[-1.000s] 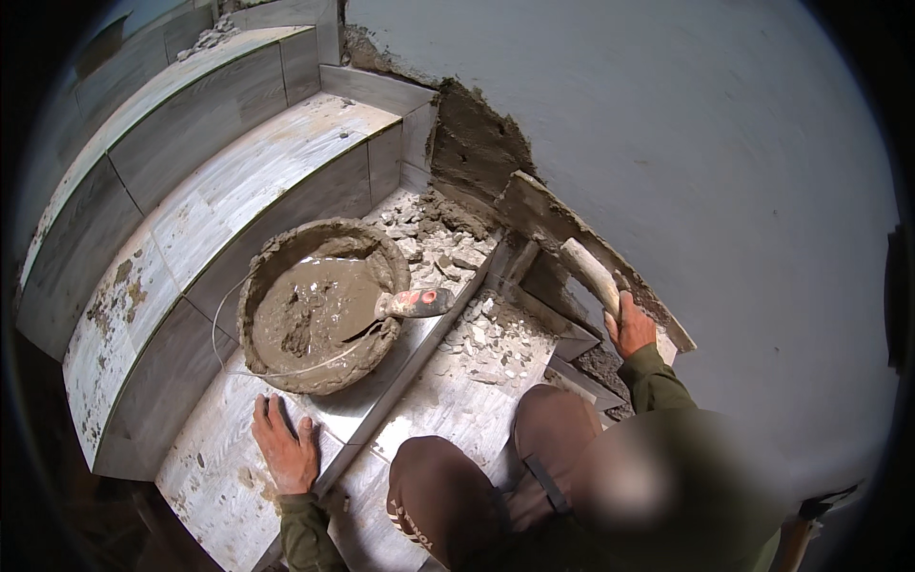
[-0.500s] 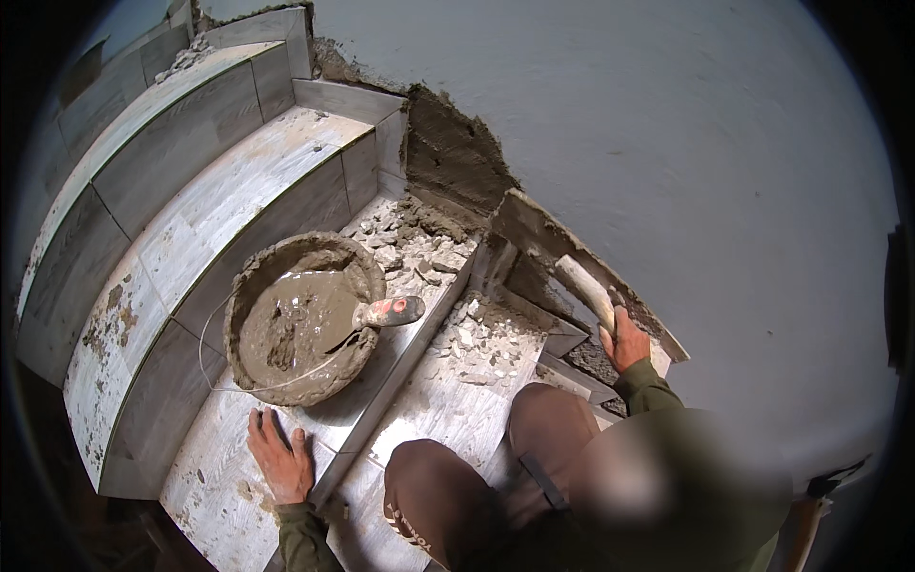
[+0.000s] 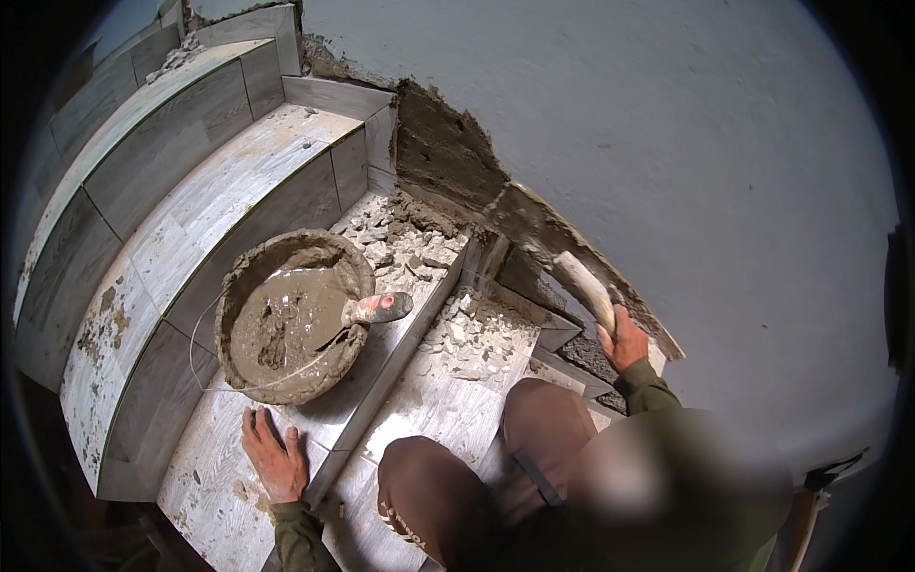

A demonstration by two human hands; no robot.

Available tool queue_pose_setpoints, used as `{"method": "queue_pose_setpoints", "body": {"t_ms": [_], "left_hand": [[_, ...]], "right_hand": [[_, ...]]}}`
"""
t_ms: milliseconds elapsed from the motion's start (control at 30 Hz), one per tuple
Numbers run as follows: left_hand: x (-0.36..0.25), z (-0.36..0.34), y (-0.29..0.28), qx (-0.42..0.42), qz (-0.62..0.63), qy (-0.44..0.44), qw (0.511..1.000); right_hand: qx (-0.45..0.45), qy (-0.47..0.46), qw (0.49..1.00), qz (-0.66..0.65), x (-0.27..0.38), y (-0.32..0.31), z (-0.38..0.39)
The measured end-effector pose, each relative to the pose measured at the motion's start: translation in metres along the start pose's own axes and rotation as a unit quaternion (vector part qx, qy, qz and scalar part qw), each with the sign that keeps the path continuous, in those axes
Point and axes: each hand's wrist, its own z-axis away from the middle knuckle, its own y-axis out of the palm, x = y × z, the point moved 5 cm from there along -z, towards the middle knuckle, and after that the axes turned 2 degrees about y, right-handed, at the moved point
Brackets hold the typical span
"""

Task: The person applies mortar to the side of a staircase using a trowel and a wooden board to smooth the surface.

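My right hand [image 3: 626, 341] is closed around the thick pale handle of a long plastering float [image 3: 589, 289]. The float's mortar-smeared board lies along the foot of the grey wall, over wet mortar [image 3: 446, 148]. On the tiled step [image 3: 224, 477] at lower left my left hand [image 3: 274, 459] rests with its fingers apart, holding nothing. Just beyond its fingertips stands a bucket [image 3: 232, 329] crusted with mortar, its wire handle hanging down. Wet grey-brown mortar partly fills it. A trowel [image 3: 379, 307] with a red and black grip leans in the mortar, its blade mostly hidden.
Wood-look tiled stairs [image 3: 176, 143] curve up to the far left, spotted with dried mortar. Broken rubble [image 3: 472, 338] covers parts of two steps beside the wall [image 3: 686, 172]. My bent knees [image 3: 548, 424] stand close to the lower step.
The view has shifted slightly. Relative to the stairs, my right hand and the float seem to have moved a little to the right along the wall. My left hand stays on the step.
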Motion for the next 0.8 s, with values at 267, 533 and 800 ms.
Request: {"method": "queue_pose_setpoints", "body": {"t_ms": [267,533,800], "left_hand": [[-0.001,0.0,-0.001,0.009,-0.001,-0.015,1.0],[0.0,-0.001,0.0,-0.009,0.009,0.004,1.0],[0.005,0.001,0.0,-0.006,0.002,-0.006,1.0]], "right_hand": [[0.021,0.03,0.999,0.019,-0.019,0.002,0.017],[0.018,-0.03,0.999,0.021,0.005,0.039,-0.029],[0.007,-0.013,1.0,0.007,0.051,0.032,-0.079]]}}
